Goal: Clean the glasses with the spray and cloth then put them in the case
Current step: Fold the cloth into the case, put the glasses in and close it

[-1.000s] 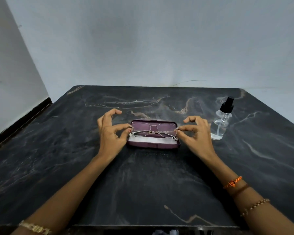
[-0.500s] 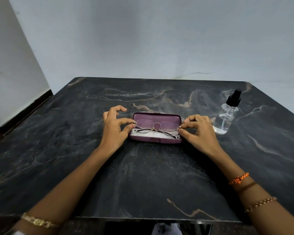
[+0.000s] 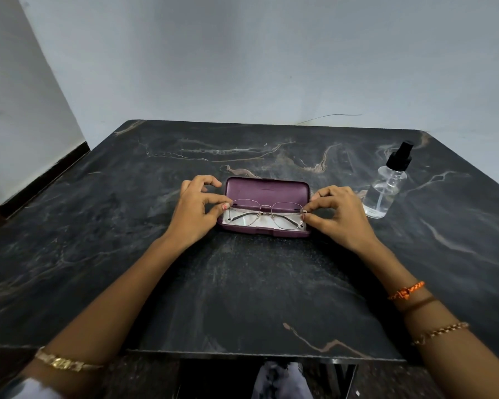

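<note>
Glasses lie folded in the open purple case, over its white cloth, long axis along the counter's near edge. Left hand and right hand each pinch a hinge end.

Dark marble table, open purple case center, spray bottle right

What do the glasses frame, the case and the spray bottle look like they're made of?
Glasses: thin metal wire, pale gold sheen, clear lenses. Case: hard shell, likely plastic or leatherette, matte purple; it holds its lid open. Spray bottle: clear plastic or glass, can't tell which, with a black plastic-looking pump top.
</note>
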Motion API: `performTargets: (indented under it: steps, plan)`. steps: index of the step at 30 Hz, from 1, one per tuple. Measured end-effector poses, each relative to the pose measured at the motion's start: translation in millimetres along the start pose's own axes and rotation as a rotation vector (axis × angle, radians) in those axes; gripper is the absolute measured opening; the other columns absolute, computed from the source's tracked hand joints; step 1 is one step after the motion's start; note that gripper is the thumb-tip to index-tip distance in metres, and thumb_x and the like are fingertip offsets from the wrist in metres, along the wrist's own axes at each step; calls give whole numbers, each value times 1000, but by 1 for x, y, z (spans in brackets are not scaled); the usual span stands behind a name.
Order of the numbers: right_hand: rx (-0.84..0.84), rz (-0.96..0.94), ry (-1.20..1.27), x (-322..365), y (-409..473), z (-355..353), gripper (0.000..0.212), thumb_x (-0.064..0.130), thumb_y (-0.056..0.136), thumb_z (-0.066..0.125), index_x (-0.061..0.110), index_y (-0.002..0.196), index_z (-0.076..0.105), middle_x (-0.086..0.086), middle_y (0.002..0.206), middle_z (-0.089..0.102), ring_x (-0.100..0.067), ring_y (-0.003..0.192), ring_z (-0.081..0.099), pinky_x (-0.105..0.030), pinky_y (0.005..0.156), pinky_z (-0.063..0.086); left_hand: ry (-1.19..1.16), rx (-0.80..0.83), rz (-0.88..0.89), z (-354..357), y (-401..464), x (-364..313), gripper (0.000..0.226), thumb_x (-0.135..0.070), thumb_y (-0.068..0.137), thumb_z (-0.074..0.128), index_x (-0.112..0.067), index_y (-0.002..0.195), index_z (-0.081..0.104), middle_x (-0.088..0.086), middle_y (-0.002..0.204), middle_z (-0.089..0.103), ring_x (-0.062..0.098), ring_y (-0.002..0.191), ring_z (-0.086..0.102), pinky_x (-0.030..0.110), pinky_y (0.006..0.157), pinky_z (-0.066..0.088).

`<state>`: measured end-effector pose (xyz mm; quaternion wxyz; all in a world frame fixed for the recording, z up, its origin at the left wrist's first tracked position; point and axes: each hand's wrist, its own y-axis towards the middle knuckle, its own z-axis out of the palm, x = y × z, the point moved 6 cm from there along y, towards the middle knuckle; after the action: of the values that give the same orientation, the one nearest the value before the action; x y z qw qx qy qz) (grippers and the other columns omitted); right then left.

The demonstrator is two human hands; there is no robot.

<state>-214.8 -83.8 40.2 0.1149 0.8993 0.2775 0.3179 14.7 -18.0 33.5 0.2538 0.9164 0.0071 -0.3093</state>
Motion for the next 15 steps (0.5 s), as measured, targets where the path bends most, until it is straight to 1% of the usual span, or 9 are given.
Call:
performTargets:
  steps: [3, 5, 6, 8, 10, 11, 13, 15]
  plan:
    - [14, -3, 11, 1, 0, 0, 7, 21, 72, 75, 17, 78, 75, -3, 92, 65, -25, 97, 52, -26, 78, 27, 3, 2, -6, 0, -1, 0, 17, -8, 80, 65, -10, 96, 71, 6, 112, 53, 14, 95, 34, 10, 77, 22]
    - [14, -6, 13, 1, 0, 0, 7, 20, 72, 75, 17, 78, 75, -4, 92, 65, -25, 97, 52, -26, 78, 28, 4, 0, -16, -1, -1, 1, 19, -8, 81, 64, -12, 98, 69, 6, 109, 55, 16, 98, 40, 13, 77, 25]
    - [10, -7, 13, 1, -1, 0, 7, 20, 72, 75, 17, 78, 75, -3, 92, 65, -24, 97, 52, -26, 78, 29, -8, 7, -21, -1, -1, 1, 19, -9, 81, 63, -13, 99, 68, 7, 107, 58, 17, 98, 45, 17, 77, 28]
    - [3, -10, 16, 2, -1, -1, 8, 20, 72, 75, 17, 79, 75, -3, 91, 65, -24, 97, 52, -27, 79, 32, -60, 44, -38, 0, -2, 2, 21, -17, 82, 64, -15, 103, 65, 6, 105, 62, 17, 90, 54, 20, 75, 40]
    - [-2, -5, 26, 1, -1, -2, 8, 20, 71, 76, 18, 78, 74, 0, 88, 64, -23, 96, 52, -28, 79, 34, -96, 88, -86, 1, -3, 4, 32, -31, 77, 68, -20, 107, 61, 1, 100, 64, 15, 81, 57, 25, 72, 45]
    - [-4, -1, 30, 1, -1, -2, 8, 20, 71, 76, 18, 78, 74, 2, 87, 62, -23, 97, 52, -29, 80, 34, -98, 103, -111, 2, -3, 5, 40, -37, 72, 71, -23, 107, 59, -3, 97, 63, 13, 78, 56, 26, 70, 44]
    - [-3, -4, 36, 2, -1, -2, 7, 20, 70, 76, 18, 77, 74, 5, 85, 61, -22, 96, 52, -29, 81, 35, -86, 131, -144, 2, -4, 7, 56, -44, 60, 78, -26, 109, 56, -8, 92, 61, 7, 73, 54, 23, 66, 41]
    - [11, -15, 42, 4, 0, -2, 6, 18, 71, 76, 17, 77, 74, 4, 84, 61, -22, 97, 53, -31, 82, 37, -98, 166, -152, 3, -4, 7, 68, -44, 53, 81, -26, 112, 54, -10, 89, 60, 1, 71, 53, 19, 64, 41]
